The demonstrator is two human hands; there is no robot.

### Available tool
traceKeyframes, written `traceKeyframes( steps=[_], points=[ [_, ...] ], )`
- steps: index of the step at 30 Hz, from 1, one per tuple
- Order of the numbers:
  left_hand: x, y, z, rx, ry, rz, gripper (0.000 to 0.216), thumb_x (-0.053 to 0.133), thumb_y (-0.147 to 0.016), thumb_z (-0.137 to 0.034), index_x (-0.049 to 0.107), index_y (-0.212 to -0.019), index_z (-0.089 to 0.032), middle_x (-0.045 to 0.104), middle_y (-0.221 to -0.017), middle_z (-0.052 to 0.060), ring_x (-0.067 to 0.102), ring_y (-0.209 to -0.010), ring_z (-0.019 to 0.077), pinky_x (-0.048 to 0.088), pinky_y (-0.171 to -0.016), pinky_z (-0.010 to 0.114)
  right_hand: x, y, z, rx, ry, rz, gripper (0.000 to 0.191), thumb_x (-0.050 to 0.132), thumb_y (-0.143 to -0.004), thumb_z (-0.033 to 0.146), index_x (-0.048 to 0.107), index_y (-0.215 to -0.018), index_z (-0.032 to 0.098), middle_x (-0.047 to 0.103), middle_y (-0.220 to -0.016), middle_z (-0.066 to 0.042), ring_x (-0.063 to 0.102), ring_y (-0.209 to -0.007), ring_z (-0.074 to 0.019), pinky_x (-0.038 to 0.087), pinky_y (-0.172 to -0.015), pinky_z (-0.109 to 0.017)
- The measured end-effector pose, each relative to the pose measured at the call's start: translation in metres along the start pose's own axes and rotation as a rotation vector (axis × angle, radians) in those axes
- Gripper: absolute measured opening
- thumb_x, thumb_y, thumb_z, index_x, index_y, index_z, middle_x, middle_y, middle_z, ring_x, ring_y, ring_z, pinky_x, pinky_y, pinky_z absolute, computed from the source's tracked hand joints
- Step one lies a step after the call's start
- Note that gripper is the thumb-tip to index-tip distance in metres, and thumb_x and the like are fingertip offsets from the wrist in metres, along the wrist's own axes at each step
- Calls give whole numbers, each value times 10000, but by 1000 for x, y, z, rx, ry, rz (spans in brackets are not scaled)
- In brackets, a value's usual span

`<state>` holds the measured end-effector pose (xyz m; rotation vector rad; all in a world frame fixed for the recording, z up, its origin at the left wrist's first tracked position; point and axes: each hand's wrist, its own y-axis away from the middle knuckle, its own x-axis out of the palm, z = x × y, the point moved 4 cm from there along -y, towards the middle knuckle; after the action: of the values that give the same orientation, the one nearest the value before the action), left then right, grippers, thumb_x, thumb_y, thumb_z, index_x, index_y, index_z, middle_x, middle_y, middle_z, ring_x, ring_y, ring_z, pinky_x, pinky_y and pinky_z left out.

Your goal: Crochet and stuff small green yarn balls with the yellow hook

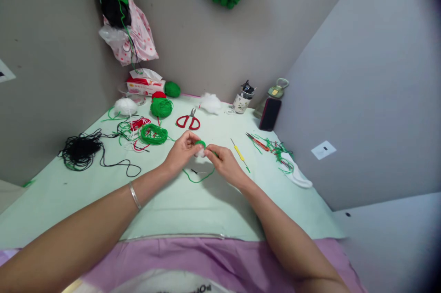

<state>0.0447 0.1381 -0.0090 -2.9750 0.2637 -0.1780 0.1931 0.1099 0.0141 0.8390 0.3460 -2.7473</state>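
Between my hands, above the middle of the table, is a small green crocheted piece with a tuft of white stuffing at its lower side. My left hand grips the piece from the left, thumb and fingers closed around it. From the other side my right hand pinches at its edge, fingertips partly hidden. A green yarn strand loops on the table below my hands, around a small dark and silver item. Right of my hands lies a yellow-handled crochet hook.
Red-handled scissors and a clump of white stuffing lie beyond my hands. Green yarn and tangled black yarn sit left. A phone, a jar, orange-handled snips and yarn scraps stand or lie right.
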Motion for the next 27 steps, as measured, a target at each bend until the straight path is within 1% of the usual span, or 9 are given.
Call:
traceKeyframes(
  steps=[6,10,12,15,17,19,21,23,27],
  points=[
    [-4,-4,10,-33,12,-83,170,699,-755,-167,546,-821,-200,578,-701,-60,572,-608,130,469,-628,275,7,3,6,-46,72,3,274,541,-975,365,701,-813,212,538,-642,34,443,-607,-134,345,-655,-278],
    [-6,-2,9,-88,67,-74,186,698,-757,-272,539,-833,-214,612,-694,-57,642,-616,151,513,-662,297,-14,3,12,-128,74,-192,215,655,-918,346,686,-748,219,678,-930,-53,580,-905,-203,417,-851,-333],
    [-4,1,6,-108,84,-45,205,717,-740,-293,549,-829,-216,617,-676,-55,643,-627,157,520,-660,297,-21,4,16,-191,-85,-228,270,680,-901,325,615,-662,218,707,-1015,-66,605,-973,-214,442,-891,-354],
    [4,5,3,-123,99,-1,216,739,-714,-291,561,-810,-217,614,-681,-46,621,-640,160,512,-608,282,-18,3,14,-141,-458,-114,327,673,-894,341,495,-647,224,699,-913,-28,618,-703,-156,474,-668,-314],
    [7,7,1,-124,112,5,221,739,-708,-291,556,-807,-219,606,-702,-46,600,-632,154,505,-576,277,-16,2,10,-64,-528,-117,232,690,-872,348,521,-763,233,686,-928,-4,534,-552,-106,419,-552,-282],
    [7,7,1,-119,126,-6,229,736,-711,-293,545,-814,-221,593,-713,-53,585,-614,143,511,-577,280,-17,2,8,-39,-389,-179,202,716,-847,334,575,-956,237,684,-1067,-11,481,-547,-80,402,-559,-269],
    [6,7,2,-114,136,-23,239,736,-718,-292,532,-822,-222,587,-719,-62,582,-596,132,518,-595,284,-16,1,8,-40,-162,-169,236,703,-855,340,605,-1039,230,676,-1073,-13,472,-613,-90,397,-615,-267],
    [5,7,3,-118,138,-28,243,737,-724,-283,523,-821,-221,589,-713,-67,592,-579,128,512,-602,285,-12,0,5,-24,-3,-98,158,648,-893,363,637,-939,212,655,-889,8,461,-654,-112,370,-640,-269],
    [7,10,4,-145,139,21,267,756,-724,-284,526,-842,-218,613,-687,-68,630,-562,144,508,-618,298,-10,-3,-4,33,54,-64,239,588,-910,371,629,-749,199,542,-643,38,419,-623,-124,314,-615,-272]
  ],
)
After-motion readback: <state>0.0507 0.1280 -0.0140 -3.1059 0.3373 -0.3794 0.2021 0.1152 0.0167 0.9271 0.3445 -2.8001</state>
